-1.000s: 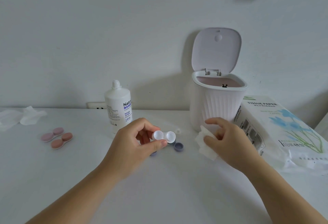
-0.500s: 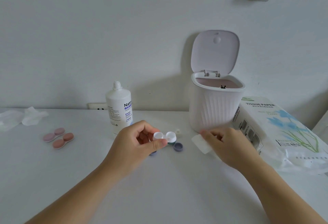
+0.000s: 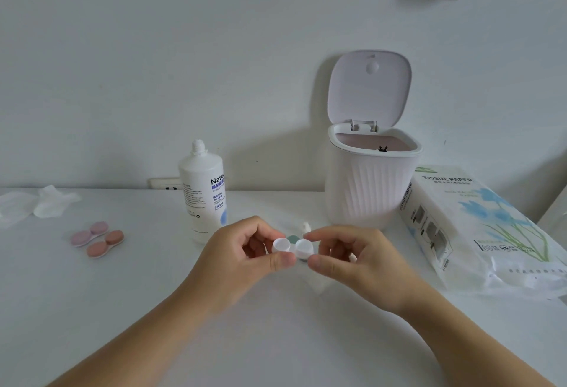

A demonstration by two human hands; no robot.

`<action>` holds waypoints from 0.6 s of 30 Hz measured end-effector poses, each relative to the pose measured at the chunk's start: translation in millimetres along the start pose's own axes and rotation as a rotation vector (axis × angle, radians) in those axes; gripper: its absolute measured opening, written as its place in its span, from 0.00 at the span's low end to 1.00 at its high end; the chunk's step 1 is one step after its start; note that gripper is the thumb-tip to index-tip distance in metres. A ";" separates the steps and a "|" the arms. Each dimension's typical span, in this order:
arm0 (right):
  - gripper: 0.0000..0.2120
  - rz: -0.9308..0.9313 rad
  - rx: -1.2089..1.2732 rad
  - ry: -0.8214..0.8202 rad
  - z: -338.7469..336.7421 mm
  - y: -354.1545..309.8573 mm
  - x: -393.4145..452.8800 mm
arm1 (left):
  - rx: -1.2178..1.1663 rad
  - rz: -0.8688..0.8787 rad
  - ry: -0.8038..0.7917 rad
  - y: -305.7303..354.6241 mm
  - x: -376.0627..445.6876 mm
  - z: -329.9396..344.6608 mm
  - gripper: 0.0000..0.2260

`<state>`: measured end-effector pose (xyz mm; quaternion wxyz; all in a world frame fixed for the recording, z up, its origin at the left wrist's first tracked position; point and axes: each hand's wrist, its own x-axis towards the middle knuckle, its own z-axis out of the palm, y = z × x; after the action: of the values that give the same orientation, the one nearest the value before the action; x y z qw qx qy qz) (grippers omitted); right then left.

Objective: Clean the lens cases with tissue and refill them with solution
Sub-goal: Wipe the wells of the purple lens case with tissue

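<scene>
Hands meet over the table [image 3: 276, 340] at the white case [image 3: 293, 246], which serves as the reference point. The left hand [image 3: 242, 256] pinches the case's left cup between thumb and curled fingers. The right hand [image 3: 352, 259] has come in and now pinches the right cup, thumb below, forefinger above; half a second ago it was off to the right of the case with a folded tissue in its fingers. That tissue is no longer visible in the hand; whether it was dropped or lies hidden behind the palm cannot be told.

Assessment: wiping of this case appears finished, or paused, and both cups stand open, ready for filling.

Just behind the case a green cap [image 3: 293, 238] shows between the fingertips, with a small white bottle cap [image 3: 306, 227] beyond it. Behind and left of the case stands the solution bottle [image 3: 203, 193], uncapped and upright. Behind and right of the case is the bin [image 3: 365, 190], lid raised. Right of the case lies the tissue pack [image 3: 478, 227]. Far left of the case, two pink cases [image 3: 97, 238] sit closed, side by side, with used tissues [image 3: 46, 205] beyond them.

Risk: with cups open, tilting the case would spill any solution added.
</scene>
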<state>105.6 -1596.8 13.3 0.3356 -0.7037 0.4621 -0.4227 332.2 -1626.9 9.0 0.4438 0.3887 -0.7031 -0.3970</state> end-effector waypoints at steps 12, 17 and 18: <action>0.07 -0.013 -0.090 -0.020 -3.5 -0.4 0.4 | 0.080 0.131 0.049 -0.7 -0.8 -1.1 0.13; 0.04 0.053 -0.162 -0.112 -7.9 3.9 -0.3 | 0.207 0.359 0.513 0.7 7.1 -23.6 0.08; 0.04 0.059 -0.183 -0.115 -8.7 4.3 0.1 | 0.208 0.376 0.608 -0.9 9.1 -28.9 0.07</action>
<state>96.2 -1599.1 13.2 0.3081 -0.7405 0.4993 -0.3277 356.7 -1641.6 19.5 0.6557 0.3960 -0.6349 -0.1013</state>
